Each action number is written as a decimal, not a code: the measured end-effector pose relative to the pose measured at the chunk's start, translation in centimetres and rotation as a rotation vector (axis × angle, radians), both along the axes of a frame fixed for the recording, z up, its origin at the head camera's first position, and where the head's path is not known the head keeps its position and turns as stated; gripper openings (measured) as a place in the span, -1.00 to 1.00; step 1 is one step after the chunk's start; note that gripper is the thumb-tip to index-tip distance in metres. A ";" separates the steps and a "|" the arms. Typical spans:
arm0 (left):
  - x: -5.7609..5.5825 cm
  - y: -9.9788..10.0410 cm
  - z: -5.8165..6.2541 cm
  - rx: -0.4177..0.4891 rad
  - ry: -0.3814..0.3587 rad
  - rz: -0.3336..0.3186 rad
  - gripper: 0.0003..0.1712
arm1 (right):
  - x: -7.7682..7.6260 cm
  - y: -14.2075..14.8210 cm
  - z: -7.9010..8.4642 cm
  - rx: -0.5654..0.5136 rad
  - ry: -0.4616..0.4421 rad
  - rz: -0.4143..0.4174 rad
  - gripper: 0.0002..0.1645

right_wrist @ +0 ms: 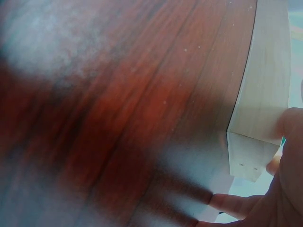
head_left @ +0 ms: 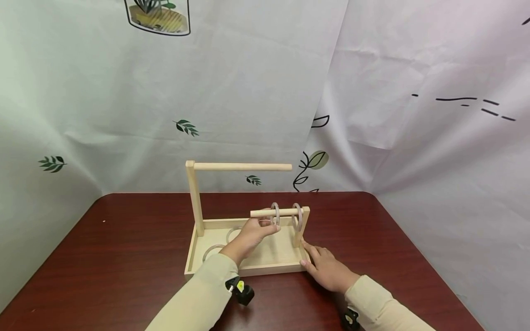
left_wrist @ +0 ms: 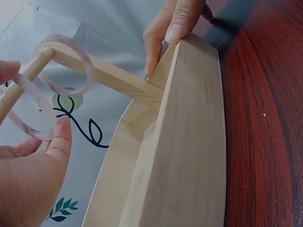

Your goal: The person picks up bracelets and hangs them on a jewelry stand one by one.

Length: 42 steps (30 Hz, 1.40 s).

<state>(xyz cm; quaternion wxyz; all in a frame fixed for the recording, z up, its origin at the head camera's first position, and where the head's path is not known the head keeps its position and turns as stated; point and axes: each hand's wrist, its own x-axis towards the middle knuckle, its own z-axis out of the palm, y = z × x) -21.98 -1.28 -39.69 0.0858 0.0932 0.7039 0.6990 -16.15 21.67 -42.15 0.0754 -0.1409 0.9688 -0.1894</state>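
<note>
In the head view my left hand (head_left: 251, 233) pinches a pale translucent bangle (head_left: 278, 217) that hangs around the shorter bar (head_left: 262, 213) of a wooden stand. Another bangle (head_left: 300, 219) hangs on the same bar, close to its upright. In the left wrist view, the thumb and fingers meet the held bangle (left_wrist: 49, 113) at opposite edges. My right hand (head_left: 330, 270) rests against the right front corner of the stand's tray (head_left: 273, 269), thumb at the front and fingers extended along the end. The right wrist view shows its other fingers (right_wrist: 234, 204) spread low near the tabletop.
Two more bangles lie in the tray's left part, one near the front (head_left: 205, 251) and one behind it (head_left: 229, 234), partly hidden by the left arm. A taller bare bar (head_left: 244, 167) extends above from the left upright (head_left: 194, 197). Dark red table (head_left: 124, 257) surrounds the stand.
</note>
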 end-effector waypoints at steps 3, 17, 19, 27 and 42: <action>0.0 0.0 -0.1 -0.004 -0.004 0.005 -0.41 | 0.0 0.0 0.0 0.000 -0.002 -0.003 -0.27; -0.1 -0.1 -0.5 -0.035 -0.042 -0.013 -0.28 | 0.0 -0.1 0.0 0.008 -0.004 0.001 -0.28; -0.1 -0.1 -0.5 -0.025 -0.043 -0.017 -0.28 | 0.0 -0.2 0.0 0.007 -0.003 0.001 -0.28; 0.0 -0.3 -0.3 -0.014 -0.055 -0.036 -0.29 | 0.0 -0.2 0.0 0.006 0.009 0.004 -0.28; 0.0 -0.4 -0.3 0.007 -0.064 -0.080 -0.23 | -0.1 0.0 0.0 0.008 -0.018 -0.005 -0.28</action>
